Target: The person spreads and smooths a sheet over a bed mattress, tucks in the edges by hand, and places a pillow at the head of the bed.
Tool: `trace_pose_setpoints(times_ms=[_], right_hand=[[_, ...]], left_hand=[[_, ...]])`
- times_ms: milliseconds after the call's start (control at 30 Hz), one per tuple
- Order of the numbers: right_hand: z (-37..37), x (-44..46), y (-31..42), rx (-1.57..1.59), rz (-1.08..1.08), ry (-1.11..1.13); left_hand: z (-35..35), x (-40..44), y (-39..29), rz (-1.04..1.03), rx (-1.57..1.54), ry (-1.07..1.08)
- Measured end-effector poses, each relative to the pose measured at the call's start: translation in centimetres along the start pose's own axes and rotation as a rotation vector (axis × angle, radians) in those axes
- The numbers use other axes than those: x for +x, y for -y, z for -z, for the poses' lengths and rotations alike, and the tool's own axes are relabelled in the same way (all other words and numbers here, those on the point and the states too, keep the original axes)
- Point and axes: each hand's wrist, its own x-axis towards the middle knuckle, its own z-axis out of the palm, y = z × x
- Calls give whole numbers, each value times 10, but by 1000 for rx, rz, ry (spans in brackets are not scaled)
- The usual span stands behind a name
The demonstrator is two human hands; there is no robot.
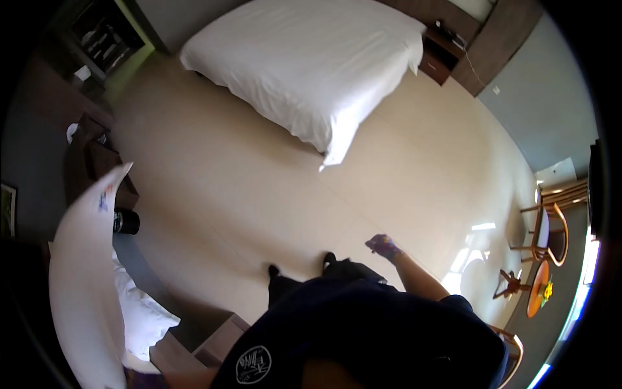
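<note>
At the lower left, a large white pillow (89, 279) with a small coloured print near its top corner stands up on end. My left hand (144, 380), in a purple glove, is at the pillow's lower edge and grips it, with the fingers mostly hidden. Behind it lies a second white pillow (144, 314), beside the brown wooden furniture. My right hand (385, 247), also in a patterned purple glove, hangs over the tiled floor with its fingers curled in, and no object shows in it.
Ahead stands a bed (304, 58) with a white sheet, one corner hanging low. A bedside cabinet (440, 58) is at its right. A black bin (126, 222) is on the left. Wooden chairs (551, 233) and a round table (538, 288) with yellow flowers stand at right.
</note>
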Motion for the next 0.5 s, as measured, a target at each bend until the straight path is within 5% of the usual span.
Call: trace_pose_setpoints(times_ms=[33, 100, 133, 167, 233, 267, 367, 500], right_hand=[[15, -9, -3, 68, -3, 16], [54, -20, -12, 298, 11, -3], [82, -18, -11, 464, 30, -44], [108, -4, -22, 610, 132, -72], [159, 21, -50, 767, 202, -155], [188, 31, -59, 778, 164, -211], [278, 40, -87, 717, 32, -425], [333, 44, -233, 840, -215, -728]], left_hand=[[-32, -11, -33, 3, 9, 32], [-115, -63, -122, 507, -299, 108], [-132, -78, -118, 92, -9, 192], [-154, -95, -129, 395, -236, 212], [-201, -138, -179, 113, 23, 297], [-226, -166, -214, -467, 514, 322], [-290, -229, -246, -530, 370, 375], [-380, -339, -300, -513, 463, 550]])
